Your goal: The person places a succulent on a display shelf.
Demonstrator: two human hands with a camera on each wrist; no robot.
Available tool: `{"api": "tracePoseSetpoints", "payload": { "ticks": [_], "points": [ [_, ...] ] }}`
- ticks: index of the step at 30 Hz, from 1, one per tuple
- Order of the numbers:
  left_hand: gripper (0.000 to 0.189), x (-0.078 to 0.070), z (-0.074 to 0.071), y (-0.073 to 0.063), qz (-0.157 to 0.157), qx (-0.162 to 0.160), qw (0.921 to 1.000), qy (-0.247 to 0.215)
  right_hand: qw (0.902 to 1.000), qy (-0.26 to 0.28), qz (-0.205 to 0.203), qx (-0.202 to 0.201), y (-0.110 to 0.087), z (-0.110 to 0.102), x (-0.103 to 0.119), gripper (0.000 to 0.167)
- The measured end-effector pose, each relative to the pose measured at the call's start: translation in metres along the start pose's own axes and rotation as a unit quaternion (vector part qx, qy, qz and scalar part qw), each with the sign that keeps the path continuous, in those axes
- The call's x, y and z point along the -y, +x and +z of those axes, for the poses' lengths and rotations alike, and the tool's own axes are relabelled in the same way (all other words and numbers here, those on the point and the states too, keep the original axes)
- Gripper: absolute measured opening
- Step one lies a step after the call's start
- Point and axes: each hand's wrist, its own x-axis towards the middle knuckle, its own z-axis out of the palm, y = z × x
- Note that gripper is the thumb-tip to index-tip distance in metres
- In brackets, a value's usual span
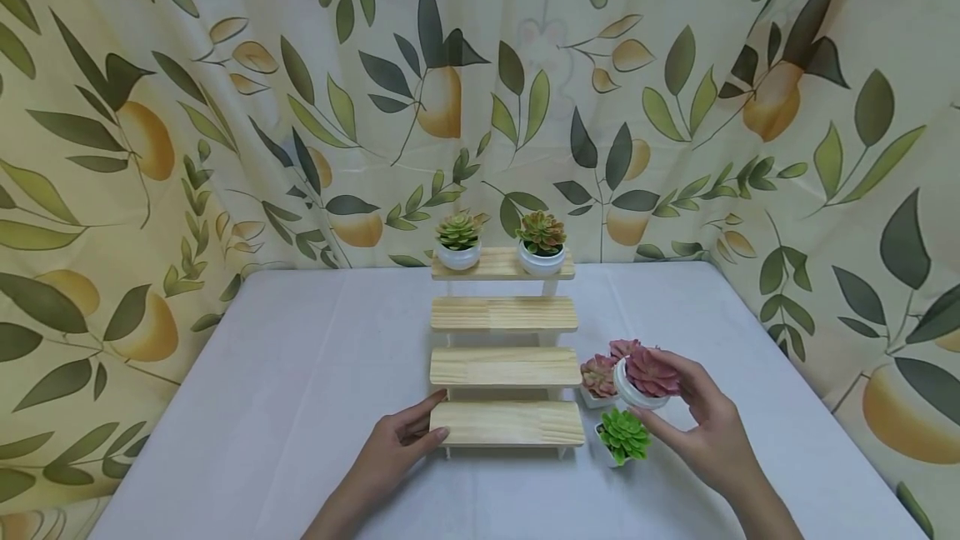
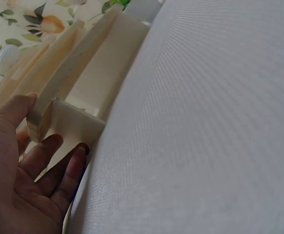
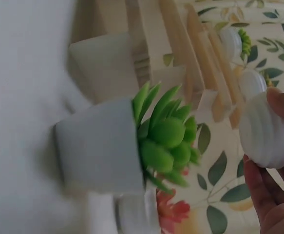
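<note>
My left hand grips the left end of the lowest board of a four-tier wooden display stand. In the left wrist view, the thumb lies against the board's edge and the fingers curl beneath it, beside a white support. To the right of the stand, my right hand holds a pink succulent in a round white pot, tilted, between thumb and fingers. The right wrist view shows the pot's ribbed side. Below it, a bright green succulent stands in a white pot on the table.
More pink succulents stand by the stand's right side, partly behind the held pot. On the top tier sit a green succulent at left and a reddish-green succulent at right. A leaf-print curtain hangs behind the white-covered table.
</note>
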Motion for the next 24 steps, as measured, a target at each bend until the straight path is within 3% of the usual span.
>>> {"api": "tracePoseSetpoints", "payload": {
  "ticks": [8, 24],
  "points": [
    [0.059, 0.0, 0.0, -0.002, 0.0, -0.005, 1.0, 0.008, 0.9988, 0.043, -0.005, 0.024, 0.021, 0.015, 0.009, 0.088],
    [0.059, 0.001, -0.002, -0.001, 0.006, -0.002, 0.9998, 0.017, 0.9972, 0.051, -0.032, 0.045, 0.06, 0.049, 0.031, 0.084]
  ]
}}
